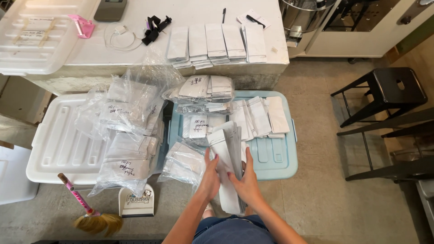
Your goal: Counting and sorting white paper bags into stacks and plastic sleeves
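2 bare forearms, no sleeves, above a blue ribbed garment (230, 230) at the waist.

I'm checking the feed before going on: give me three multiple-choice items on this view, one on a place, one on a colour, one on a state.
1. Where does the small broom lie?
A. on the floor by the dustpan
B. on the black stool
C. on the white table

2. What colour is the bin lid under the loose pouches?
A. red
B. light blue
C. black

3. How is the stack of white pouches held?
A. lying untouched
B. by one hand only
C. between the left hand and right hand

Answers:
1 A, its bristles rest on the floor beside the dustpan.
2 B, its bare corner shows light blue.
3 C, both hands clasp it.
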